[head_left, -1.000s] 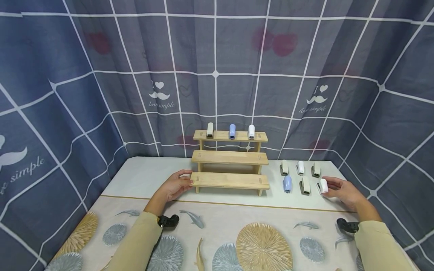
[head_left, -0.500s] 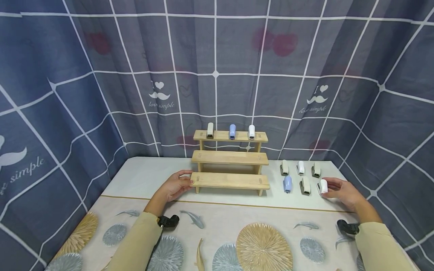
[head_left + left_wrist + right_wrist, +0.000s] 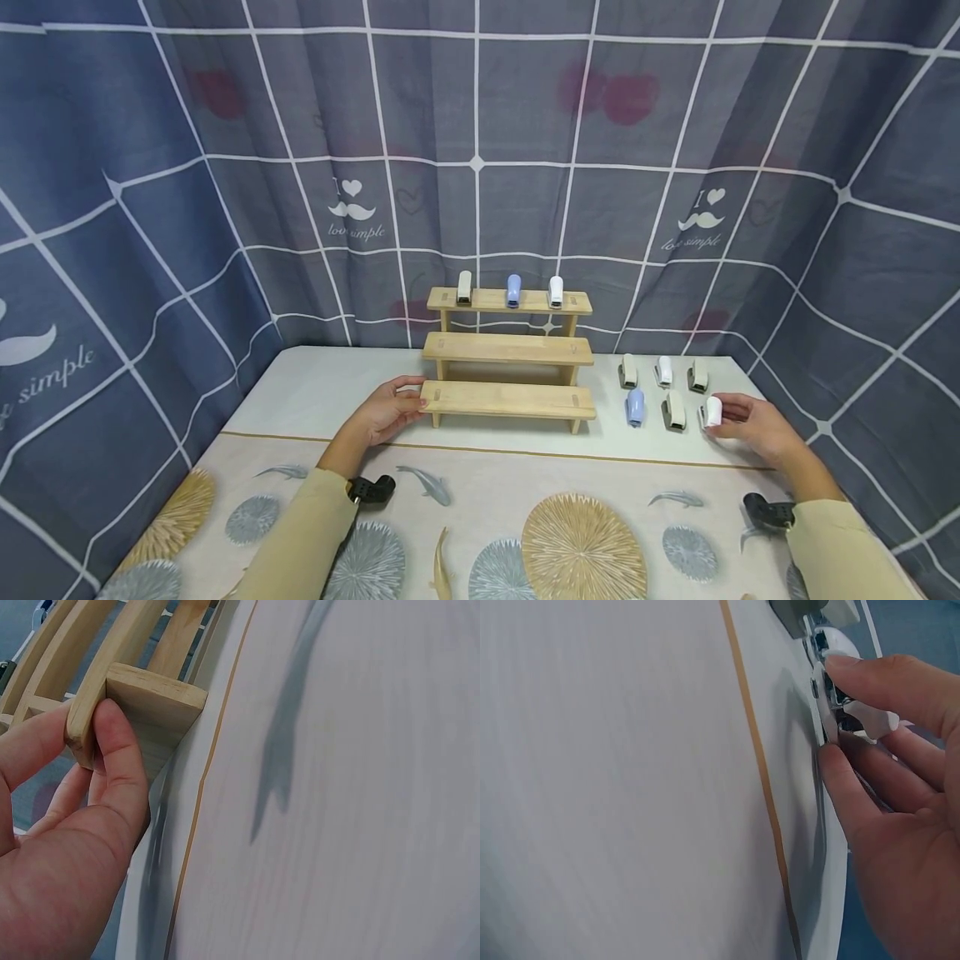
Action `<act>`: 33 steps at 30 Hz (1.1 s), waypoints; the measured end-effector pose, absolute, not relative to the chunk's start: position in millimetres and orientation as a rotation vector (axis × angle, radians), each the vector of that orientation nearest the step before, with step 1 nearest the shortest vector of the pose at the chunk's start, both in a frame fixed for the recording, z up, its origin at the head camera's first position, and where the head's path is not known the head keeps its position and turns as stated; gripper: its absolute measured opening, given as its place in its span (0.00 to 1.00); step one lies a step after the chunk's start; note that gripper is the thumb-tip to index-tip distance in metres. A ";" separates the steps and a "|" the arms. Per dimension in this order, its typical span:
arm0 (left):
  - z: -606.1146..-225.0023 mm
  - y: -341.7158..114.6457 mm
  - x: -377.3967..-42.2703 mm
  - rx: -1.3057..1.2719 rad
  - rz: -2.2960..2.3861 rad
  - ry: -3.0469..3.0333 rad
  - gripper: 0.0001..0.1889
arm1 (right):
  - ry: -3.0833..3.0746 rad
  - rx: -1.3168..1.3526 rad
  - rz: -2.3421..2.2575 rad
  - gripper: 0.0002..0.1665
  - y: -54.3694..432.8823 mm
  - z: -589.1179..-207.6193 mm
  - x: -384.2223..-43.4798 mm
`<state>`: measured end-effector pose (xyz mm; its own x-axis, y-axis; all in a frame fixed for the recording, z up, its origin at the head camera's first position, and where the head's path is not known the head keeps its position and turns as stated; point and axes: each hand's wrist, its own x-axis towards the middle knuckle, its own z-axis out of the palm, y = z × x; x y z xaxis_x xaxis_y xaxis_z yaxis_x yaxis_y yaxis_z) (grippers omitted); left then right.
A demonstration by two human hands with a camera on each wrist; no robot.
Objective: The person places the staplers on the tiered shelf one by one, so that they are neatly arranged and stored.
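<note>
My left hand (image 3: 390,410) pinches the left end of the lowest board of a three-tier wooden shelf (image 3: 510,400). In the left wrist view, thumb and fingers lie on opposite faces of that board (image 3: 88,712). At the right, my right hand (image 3: 757,423) has its thumb and fingers around a small white stapler (image 3: 711,412) on the white tabletop. The right wrist view shows the stapler (image 3: 870,720) partly hidden by the fingers. Beside it stand a cream stapler (image 3: 673,412) and a blue stapler (image 3: 635,407).
Behind these stand two cream staplers and a white stapler (image 3: 663,372). The shelf's top tier bears a cream (image 3: 464,287), a blue (image 3: 513,291) and a white stapler (image 3: 555,292). A patterned cloth (image 3: 480,475) covers the table's front. Grid-patterned curtains (image 3: 420,192) enclose the back and sides.
My right hand and the white stapler have shifted very slightly left. The left hand stays on the shelf board, and the other staplers keep their places.
</note>
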<state>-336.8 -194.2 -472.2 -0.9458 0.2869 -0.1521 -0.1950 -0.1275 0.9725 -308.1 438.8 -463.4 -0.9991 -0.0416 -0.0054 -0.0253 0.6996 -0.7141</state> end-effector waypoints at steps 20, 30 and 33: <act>-469.5 -193.8 -335.6 0.101 2.135 1.830 0.33 | 2.821 -0.073 -1.419 0.50 427.8 -468.9 -289.0; -470.2 -193.1 -336.3 0.086 2.141 1.830 0.33 | 2.765 -0.142 -1.549 0.49 415.6 -471.4 -280.6; -470.1 -193.1 -336.1 0.086 2.140 1.835 0.33 | 2.757 -0.126 -1.557 0.49 410.4 -470.5 -277.6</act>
